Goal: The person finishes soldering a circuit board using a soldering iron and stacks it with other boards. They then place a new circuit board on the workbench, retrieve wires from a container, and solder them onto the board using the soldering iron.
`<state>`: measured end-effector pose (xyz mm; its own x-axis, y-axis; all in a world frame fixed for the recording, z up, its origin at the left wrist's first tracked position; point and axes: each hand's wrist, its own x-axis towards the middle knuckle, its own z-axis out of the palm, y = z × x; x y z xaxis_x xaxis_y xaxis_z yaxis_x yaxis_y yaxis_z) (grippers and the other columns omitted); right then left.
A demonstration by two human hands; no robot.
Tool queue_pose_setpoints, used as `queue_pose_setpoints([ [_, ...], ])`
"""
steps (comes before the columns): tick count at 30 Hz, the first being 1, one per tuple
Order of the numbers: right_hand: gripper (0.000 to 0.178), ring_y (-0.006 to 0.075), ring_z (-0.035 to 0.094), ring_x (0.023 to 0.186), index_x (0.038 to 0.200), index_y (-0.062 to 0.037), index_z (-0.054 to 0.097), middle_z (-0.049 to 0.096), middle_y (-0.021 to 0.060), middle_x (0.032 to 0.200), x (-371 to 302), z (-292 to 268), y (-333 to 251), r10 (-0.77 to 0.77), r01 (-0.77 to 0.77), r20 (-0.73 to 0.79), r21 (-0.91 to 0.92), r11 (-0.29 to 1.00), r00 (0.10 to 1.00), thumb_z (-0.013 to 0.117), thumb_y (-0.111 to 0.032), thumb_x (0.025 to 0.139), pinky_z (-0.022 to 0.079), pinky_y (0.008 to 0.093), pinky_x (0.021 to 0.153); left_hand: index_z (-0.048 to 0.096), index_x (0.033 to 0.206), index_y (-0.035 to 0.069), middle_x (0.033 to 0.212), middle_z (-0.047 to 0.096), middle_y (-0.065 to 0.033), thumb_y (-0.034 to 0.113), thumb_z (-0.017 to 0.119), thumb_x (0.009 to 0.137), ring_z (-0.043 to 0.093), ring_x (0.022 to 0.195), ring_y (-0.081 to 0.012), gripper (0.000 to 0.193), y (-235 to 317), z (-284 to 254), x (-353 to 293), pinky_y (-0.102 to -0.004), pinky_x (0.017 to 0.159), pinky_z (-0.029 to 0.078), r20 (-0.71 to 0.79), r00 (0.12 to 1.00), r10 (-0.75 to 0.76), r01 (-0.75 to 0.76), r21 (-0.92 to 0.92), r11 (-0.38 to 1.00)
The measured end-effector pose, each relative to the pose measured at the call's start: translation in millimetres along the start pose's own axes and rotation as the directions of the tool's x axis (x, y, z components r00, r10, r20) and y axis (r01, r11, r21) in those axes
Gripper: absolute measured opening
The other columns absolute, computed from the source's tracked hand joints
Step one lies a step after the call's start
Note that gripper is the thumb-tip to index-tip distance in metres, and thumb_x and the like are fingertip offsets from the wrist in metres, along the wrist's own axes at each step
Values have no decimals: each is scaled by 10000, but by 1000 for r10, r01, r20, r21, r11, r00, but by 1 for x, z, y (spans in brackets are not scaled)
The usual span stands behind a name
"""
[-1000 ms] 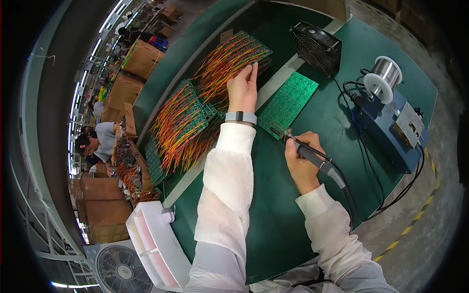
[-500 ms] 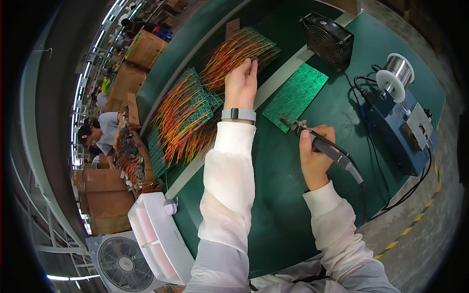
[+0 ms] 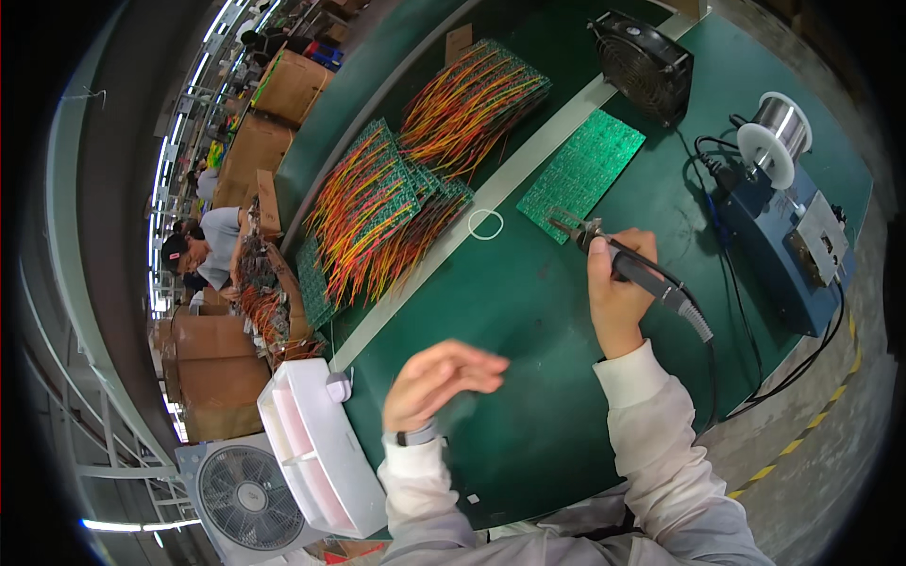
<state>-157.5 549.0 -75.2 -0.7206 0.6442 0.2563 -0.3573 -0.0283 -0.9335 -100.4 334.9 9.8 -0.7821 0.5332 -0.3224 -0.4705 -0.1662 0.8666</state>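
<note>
My right hand [image 3: 621,288] grips a dark soldering iron [image 3: 651,278] with a wire-feed guide at its front. Its tip is over the lower left corner of a bare green circuit board [image 3: 590,165]; whether it touches cannot be made out. My left hand [image 3: 442,379] is over the green tabletop [image 3: 528,415], slightly blurred, fingers stretched out and holding nothing. Beyond it lie circuit boards with red, orange and yellow wires: one stack [image 3: 363,217] on the left and another [image 3: 477,99] farther back. A thin white ring [image 3: 486,224] rests beside a pale strip.
A solder wire spool [image 3: 781,137] sits on a blue feeder unit [image 3: 793,255] at right, cables trailing. A black fan [image 3: 646,66] stands at the back. A white divided tray [image 3: 330,443] is near left, above a floor fan [image 3: 247,495]. Another person [image 3: 212,245] works beyond cartons [image 3: 217,377].
My left hand has drawn back from the farther wired boards toward the near side of the table. The white ring, previously hidden, now shows. My right hand keeps holding the soldering iron.
</note>
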Motion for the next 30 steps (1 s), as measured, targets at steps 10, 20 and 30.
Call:
queue_pose_setpoints([
  [10, 166, 16, 387, 477, 716, -26, 476, 480, -17, 613, 5, 6, 0, -85, 85, -11, 7, 996, 996, 622, -103, 732, 316, 163, 419, 428, 1047, -26, 1006, 505, -119, 268, 606, 782, 487, 899, -182, 434, 31, -215, -96, -276, 802, 390, -567, 315, 761, 391, 808, 440],
  [20, 180, 24, 396, 500, 725, -22, 483, 490, -7, 630, 8, 2, 5, -72, 70, -33, -45, 997, 997, 627, -128, 734, 308, 158, 433, 192, 1258, -107, 1292, 261, -257, 605, 649, 573, 277, 1211, -309, 1089, 86, -274, -29, -340, 976, 251, -829, 339, 445, 693, 540, 478],
  [30, 188, 28, 398, 502, 728, -24, 492, 493, -10, 632, 5, 6, 4, -89, 88, -25, -48, 995, 996, 630, -150, 736, 312, 166, 437, 207, 1261, -78, 1289, 270, -234, 363, 699, 637, 291, 1195, -284, 909, 98, -232, -22, -323, 963, 250, -744, 305, 595, 450, 663, 598],
])
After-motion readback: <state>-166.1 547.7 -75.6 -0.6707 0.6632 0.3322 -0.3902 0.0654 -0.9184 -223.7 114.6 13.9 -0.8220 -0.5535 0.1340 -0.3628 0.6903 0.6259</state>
